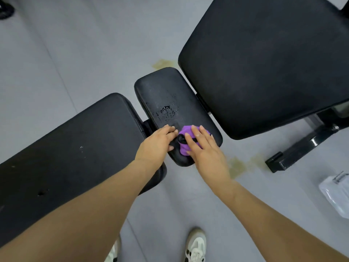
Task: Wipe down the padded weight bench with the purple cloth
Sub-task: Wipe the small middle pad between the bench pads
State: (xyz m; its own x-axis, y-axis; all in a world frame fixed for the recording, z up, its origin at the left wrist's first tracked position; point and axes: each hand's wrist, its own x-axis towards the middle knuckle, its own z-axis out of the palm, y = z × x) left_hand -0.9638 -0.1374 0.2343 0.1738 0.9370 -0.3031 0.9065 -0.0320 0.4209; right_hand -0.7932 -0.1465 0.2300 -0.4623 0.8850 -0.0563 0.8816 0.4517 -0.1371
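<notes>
The black padded weight bench has three pads: a long pad [75, 148] at the left, a small middle pad [170, 95] and a large pad [264, 63] at the right. Water droplets [167, 111] sit on the middle pad. The purple cloth [186, 131] lies bunched on the near end of that pad. My right hand [204, 148] presses flat on the cloth with straight fingers. My left hand [156, 144] rests on the pad's left edge, fingers extended, just beside the cloth. Much of the cloth is hidden under my right hand.
The grey floor has yellowish stains [243, 163] near the bench. A black metal bench foot [302, 150] runs out at the right. A clear plastic bag [336, 193] lies at the right edge. My shoes [195, 246] stand on the floor below.
</notes>
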